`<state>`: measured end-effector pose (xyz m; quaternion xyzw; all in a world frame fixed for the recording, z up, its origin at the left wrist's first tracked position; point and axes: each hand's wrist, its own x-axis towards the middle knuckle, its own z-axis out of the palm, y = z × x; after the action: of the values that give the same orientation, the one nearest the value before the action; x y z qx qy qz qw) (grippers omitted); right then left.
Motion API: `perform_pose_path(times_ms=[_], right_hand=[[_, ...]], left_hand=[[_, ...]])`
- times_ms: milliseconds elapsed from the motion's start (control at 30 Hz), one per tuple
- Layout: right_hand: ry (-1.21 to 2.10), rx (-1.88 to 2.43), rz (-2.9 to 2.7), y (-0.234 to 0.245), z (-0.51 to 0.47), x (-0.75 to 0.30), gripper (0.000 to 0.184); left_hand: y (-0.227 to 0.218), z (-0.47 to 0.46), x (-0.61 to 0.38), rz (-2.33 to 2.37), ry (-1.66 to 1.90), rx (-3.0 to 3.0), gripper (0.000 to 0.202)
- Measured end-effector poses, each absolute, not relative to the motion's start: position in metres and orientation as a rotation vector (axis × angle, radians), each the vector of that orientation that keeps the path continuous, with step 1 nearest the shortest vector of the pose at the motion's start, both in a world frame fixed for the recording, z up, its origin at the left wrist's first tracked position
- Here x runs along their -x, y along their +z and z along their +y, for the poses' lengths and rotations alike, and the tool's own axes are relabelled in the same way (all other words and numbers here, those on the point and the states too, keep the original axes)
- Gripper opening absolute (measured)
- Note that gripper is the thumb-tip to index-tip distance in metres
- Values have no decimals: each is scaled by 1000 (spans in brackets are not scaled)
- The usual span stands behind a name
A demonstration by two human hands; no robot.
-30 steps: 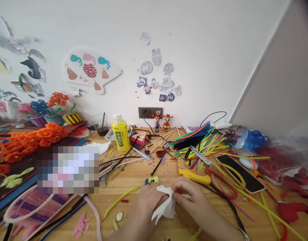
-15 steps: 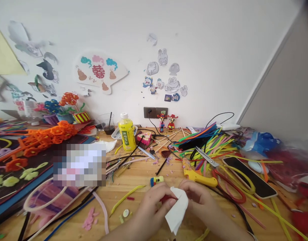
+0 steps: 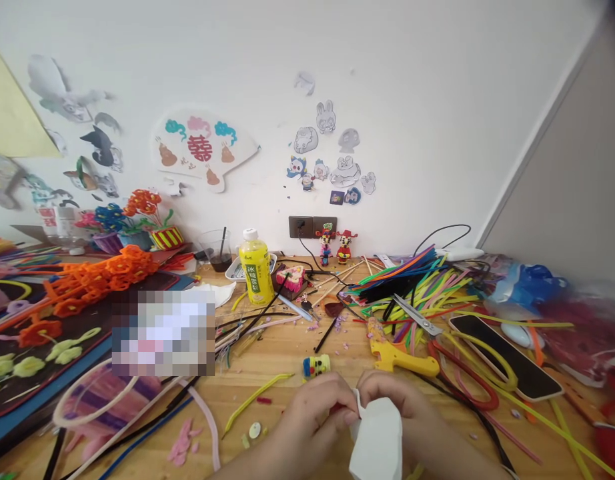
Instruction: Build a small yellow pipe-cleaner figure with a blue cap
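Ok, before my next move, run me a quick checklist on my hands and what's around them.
1. White tissue in left hand: ok, pinched at its edge.
2. Right hand gripping the tissue: cannot tell; the tissue hides its fingertips.
3. Small yellow figure clear of the left hand: cannot tell; it lies just beyond, and contact is unclear.
4. Yellow glue gun out of hand: ok, lying beyond the right hand.
5. Bottle upright and capped: ok.
6. Table free of scraps: not ok, pink bits lie to the left.

A yellow bottle (image 3: 257,272) stands near a cup (image 3: 219,259) of dark drink, two small figurines (image 3: 345,248) near a wall socket (image 3: 307,228).
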<state>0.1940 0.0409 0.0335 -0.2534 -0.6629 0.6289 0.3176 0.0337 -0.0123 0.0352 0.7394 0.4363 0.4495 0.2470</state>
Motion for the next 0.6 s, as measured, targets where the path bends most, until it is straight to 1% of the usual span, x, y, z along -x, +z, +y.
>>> perform_pose_path(times_ms=[267,433,600], right_hand=[[1696,654,-1692,20,48,-195,19],[1761,622,-1693,16,47,-197,12],[1791,659,-1684,7,47,-197,9]], left_hand=[[30,-9,-32,1204,1280,-2018,42],[36,-11,-34,1172,1232,-1992,48],[37,-13,-34,1109,1160,-1985,47]])
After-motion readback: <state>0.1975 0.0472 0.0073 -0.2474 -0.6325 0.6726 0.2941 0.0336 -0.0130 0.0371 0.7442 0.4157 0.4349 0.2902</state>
